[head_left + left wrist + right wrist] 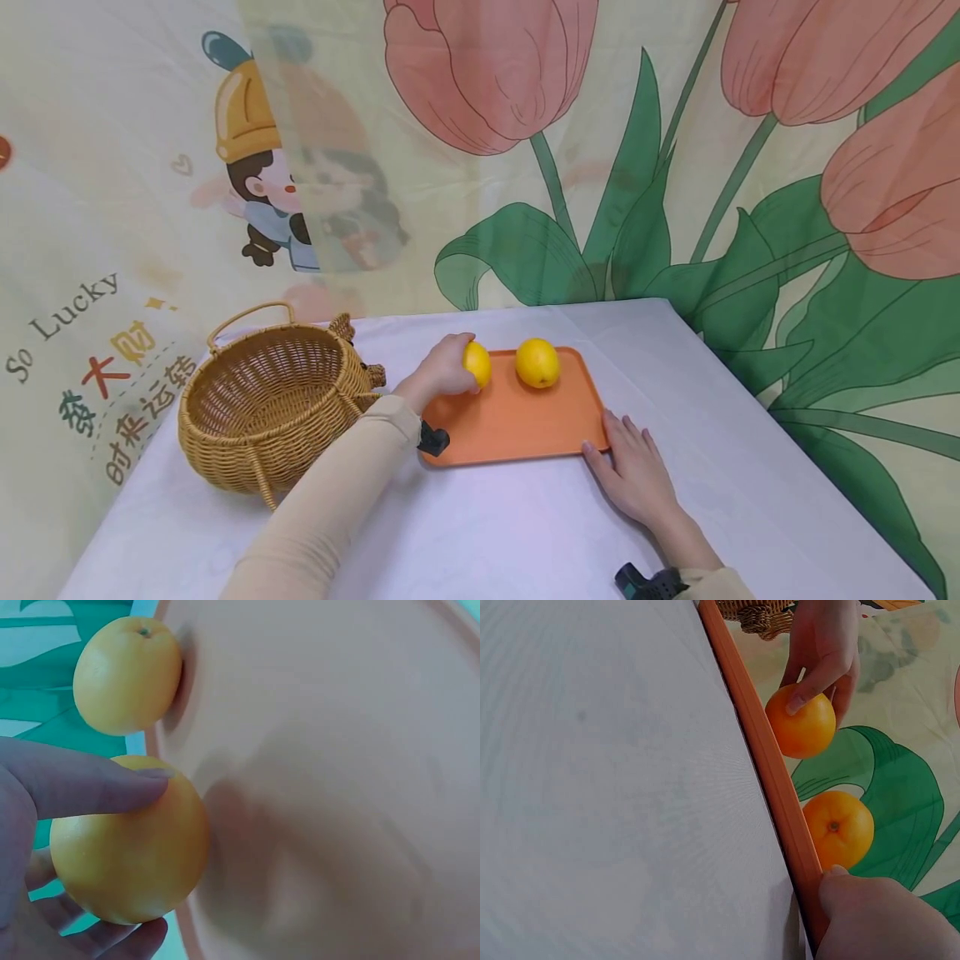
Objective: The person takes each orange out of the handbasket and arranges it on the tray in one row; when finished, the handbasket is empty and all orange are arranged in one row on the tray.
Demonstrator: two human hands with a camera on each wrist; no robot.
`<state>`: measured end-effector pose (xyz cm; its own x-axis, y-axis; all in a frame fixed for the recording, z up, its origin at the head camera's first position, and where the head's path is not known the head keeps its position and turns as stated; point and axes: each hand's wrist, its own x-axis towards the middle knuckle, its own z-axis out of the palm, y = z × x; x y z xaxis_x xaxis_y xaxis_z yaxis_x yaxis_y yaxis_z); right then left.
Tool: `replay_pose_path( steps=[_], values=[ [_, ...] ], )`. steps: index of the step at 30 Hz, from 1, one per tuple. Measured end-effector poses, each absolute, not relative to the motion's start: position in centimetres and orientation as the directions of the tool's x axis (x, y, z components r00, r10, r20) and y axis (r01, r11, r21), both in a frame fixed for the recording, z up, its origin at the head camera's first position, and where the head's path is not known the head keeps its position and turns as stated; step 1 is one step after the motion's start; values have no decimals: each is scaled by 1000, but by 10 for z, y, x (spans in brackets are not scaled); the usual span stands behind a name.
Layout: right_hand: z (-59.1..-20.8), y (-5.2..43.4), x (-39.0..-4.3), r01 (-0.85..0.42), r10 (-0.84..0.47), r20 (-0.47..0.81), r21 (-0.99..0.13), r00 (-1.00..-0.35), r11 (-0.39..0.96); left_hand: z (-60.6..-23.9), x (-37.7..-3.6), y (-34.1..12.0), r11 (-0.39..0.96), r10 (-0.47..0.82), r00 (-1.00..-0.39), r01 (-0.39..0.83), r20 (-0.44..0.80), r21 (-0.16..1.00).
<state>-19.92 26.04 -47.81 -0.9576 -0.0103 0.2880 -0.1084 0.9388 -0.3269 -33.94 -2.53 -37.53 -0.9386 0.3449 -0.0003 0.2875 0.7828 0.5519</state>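
Observation:
My left hand (pixel 447 365) grips a round yellow-orange orange (pixel 131 851), with the thumb over it and the fingers curled round its other side. This orange is over the left back part of an orange tray (pixel 517 425); whether it touches the tray I cannot tell. A second orange (pixel 537 363) sits on the tray near the back rim, to the right of the held one. At the tray's front right corner rests my right hand (pixel 636 471), its fingers extended along the right side and its thumb touching the front rim (pixel 761 750).
Left of the tray stands a wicker basket (pixel 225 454) with a raised handle and an animal-like snout facing the tray. A white cloth (pixel 510 525) covers the table. Behind hangs a printed curtain (pixel 352 100) with tulips. My left forearm (pixel 337 492) passes beside the basket.

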Motion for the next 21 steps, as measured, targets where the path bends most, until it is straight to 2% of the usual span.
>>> replay_pose_path(
  steps=[21],
  values=[
    [-479, 260, -200, -107, -10, 281, -329, -960, 938, -386, -348, -19, 795, 241, -970, 184, -23, 578]
  ],
)
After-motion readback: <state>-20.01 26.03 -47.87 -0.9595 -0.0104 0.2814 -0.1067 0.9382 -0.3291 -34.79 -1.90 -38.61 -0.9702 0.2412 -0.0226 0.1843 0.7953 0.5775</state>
